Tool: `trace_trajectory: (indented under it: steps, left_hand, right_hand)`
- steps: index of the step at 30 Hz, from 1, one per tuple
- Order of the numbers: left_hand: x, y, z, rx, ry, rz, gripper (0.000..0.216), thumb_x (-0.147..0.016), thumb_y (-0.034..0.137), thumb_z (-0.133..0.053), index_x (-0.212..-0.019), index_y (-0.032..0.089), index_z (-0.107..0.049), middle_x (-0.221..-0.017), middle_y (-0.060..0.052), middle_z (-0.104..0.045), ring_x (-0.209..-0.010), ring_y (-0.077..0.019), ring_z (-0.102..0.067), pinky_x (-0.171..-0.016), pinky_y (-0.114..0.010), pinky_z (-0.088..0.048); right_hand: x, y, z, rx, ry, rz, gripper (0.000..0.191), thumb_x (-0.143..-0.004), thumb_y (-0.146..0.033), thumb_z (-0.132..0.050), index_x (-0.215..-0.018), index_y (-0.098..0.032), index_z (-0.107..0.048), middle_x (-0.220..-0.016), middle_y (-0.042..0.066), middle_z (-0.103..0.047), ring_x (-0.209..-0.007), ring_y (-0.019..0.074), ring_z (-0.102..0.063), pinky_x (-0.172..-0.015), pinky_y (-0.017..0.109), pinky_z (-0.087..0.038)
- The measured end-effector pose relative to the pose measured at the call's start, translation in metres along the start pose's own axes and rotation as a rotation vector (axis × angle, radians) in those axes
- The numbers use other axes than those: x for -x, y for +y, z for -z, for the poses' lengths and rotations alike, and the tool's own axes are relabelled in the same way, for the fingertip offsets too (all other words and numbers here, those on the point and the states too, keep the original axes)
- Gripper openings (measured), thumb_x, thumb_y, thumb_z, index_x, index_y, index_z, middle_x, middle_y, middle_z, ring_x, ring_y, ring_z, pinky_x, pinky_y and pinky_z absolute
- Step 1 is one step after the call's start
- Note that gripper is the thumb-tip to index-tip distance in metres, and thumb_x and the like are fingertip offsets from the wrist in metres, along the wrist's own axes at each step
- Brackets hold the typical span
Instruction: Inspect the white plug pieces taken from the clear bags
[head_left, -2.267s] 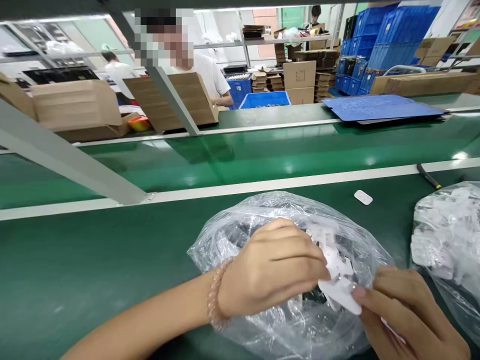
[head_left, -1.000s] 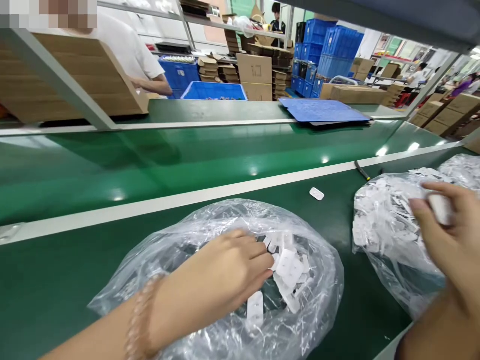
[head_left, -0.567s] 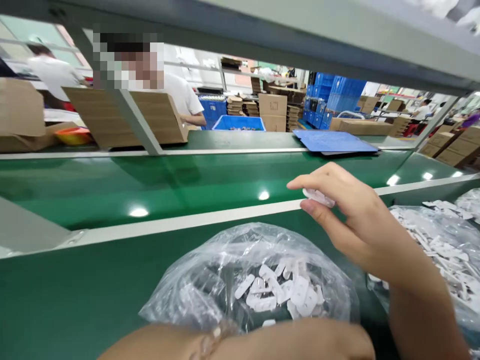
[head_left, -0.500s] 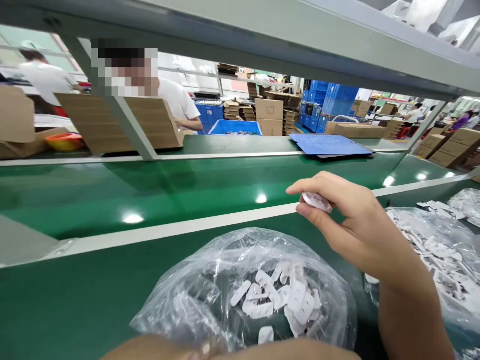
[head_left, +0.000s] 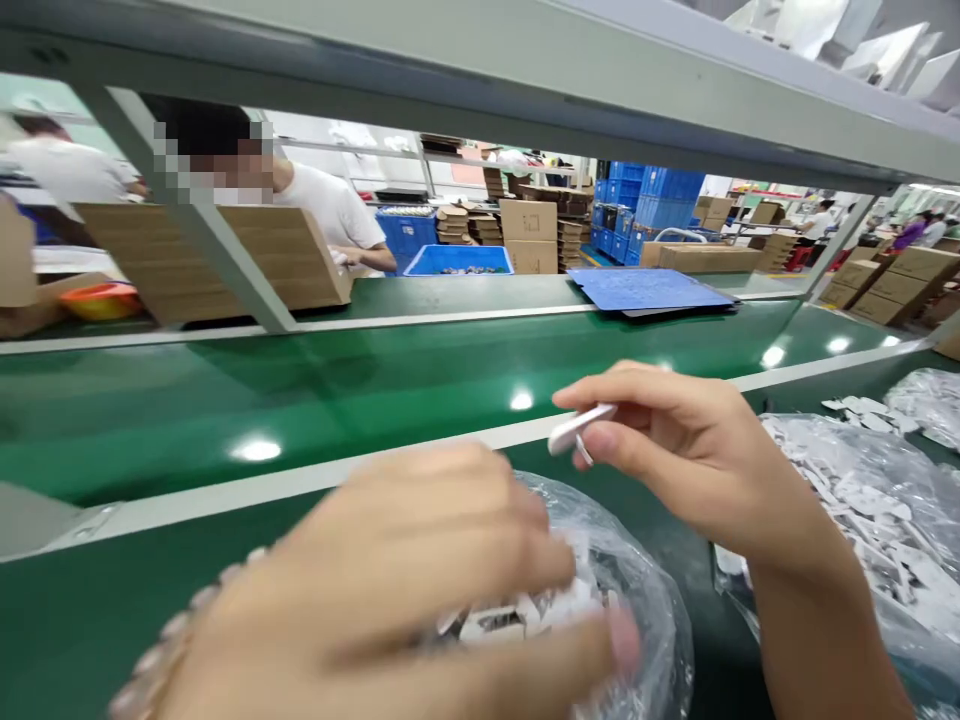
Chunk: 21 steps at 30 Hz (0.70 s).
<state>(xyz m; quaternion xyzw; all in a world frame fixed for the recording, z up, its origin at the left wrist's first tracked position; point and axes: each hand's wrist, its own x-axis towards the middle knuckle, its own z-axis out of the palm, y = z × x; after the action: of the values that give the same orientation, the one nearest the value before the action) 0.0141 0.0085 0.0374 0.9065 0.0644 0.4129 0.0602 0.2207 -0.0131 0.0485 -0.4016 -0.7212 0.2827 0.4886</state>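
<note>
My right hand [head_left: 697, 455] is raised over the green bench and pinches a small flat white plastic piece [head_left: 579, 428] between thumb and forefinger. My left hand [head_left: 405, 590] is close to the camera and blurred by motion, over a clear plastic bag [head_left: 652, 610] of small white plastic pieces; its fingers look bent, and white pieces show just under them. Whether it grips one I cannot make out. A beaded bracelet [head_left: 176, 635] sits on the left wrist.
A second clear bag of white pieces [head_left: 862, 500] lies at the right. Beyond a white rail runs a green conveyor belt [head_left: 375, 380]. Across it a person in a white shirt [head_left: 322, 210] works behind cardboard sheets [head_left: 225, 260]. A blue sheet [head_left: 645, 288], blue crates and cartons stand behind.
My left hand has risen from the bottom edge up over the bag, moving fast. My right hand has stayed raised and turned the white piece edge-on. The view tilted slightly.
</note>
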Motion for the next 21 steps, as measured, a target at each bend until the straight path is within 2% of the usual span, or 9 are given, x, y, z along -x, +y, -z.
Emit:
trace_trajectory:
  steps: [3,6,9,14,16,21]
  left_hand:
    - [-0.013,-0.016,0.009,-0.14,0.076,-0.067,0.023,-0.085,0.02,-0.07,-0.106,0.023,-0.064,-0.083,-0.001,-0.074,-0.069,-0.0164,-0.068,-0.061,-0.031,-0.055]
    - [-0.016,-0.028,0.007,-0.092,0.116,-0.098,0.027,-0.086,0.018,-0.07,-0.111,0.018,-0.061,-0.092,-0.006,-0.074,-0.08,-0.0164,-0.07,-0.068,-0.028,-0.056]
    - [-0.016,-0.027,-0.001,-0.022,0.126,-0.072,0.022,-0.087,0.021,-0.071,-0.106,0.018,-0.061,-0.09,-0.005,-0.075,-0.078,-0.0146,-0.07,-0.068,-0.024,-0.057]
    - [-0.017,-0.018,-0.012,0.022,0.33,-0.107,0.019,-0.084,0.028,-0.075,-0.089,0.014,-0.062,-0.069,-0.001,-0.071,-0.06,-0.0107,-0.066,-0.058,-0.023,-0.053]
    - [-0.016,-0.017,-0.014,0.012,0.344,-0.121,0.018,-0.084,0.027,-0.075,-0.084,0.013,-0.063,-0.068,-0.001,-0.071,-0.059,-0.0106,-0.066,-0.056,-0.023,-0.051]
    - [-0.013,-0.021,-0.012,-0.101,0.353,-0.181,0.013,-0.087,0.024,-0.071,-0.09,0.013,-0.065,-0.075,-0.004,-0.073,-0.062,-0.0136,-0.066,-0.055,-0.026,-0.05]
  right_hand:
    - [0.004,-0.005,-0.003,-0.129,0.055,-0.05,0.01,-0.089,-0.031,-0.068,-0.091,-0.022,-0.071,-0.069,-0.002,-0.066,-0.057,0.0091,-0.062,-0.052,0.018,-0.053]
    - [0.006,-0.005,-0.009,-0.199,0.111,0.01,0.016,-0.089,-0.038,-0.067,-0.089,-0.023,-0.073,-0.062,-0.003,-0.062,-0.049,0.0081,-0.058,-0.046,0.017,-0.05]
    - [0.006,-0.001,-0.017,-0.27,0.136,0.01,0.025,-0.088,-0.046,-0.066,-0.086,-0.022,-0.073,-0.062,-0.001,-0.063,-0.043,0.0078,-0.055,-0.038,0.016,-0.045]
    - [0.005,0.003,-0.027,-0.332,0.205,0.026,0.028,-0.088,-0.05,-0.064,-0.08,-0.024,-0.072,-0.048,-0.003,-0.053,-0.034,0.0076,-0.048,-0.03,0.015,-0.036]
    - [0.005,0.002,-0.028,-0.335,0.224,0.035,0.028,-0.085,-0.051,-0.067,-0.078,-0.025,-0.072,-0.047,-0.003,-0.053,-0.031,0.0078,-0.047,-0.028,0.016,-0.033]
    - [0.009,0.001,-0.028,-0.332,0.257,0.093,0.026,-0.083,-0.05,-0.07,-0.085,-0.024,-0.073,-0.054,-0.002,-0.06,-0.033,0.0095,-0.051,-0.029,0.018,-0.04]
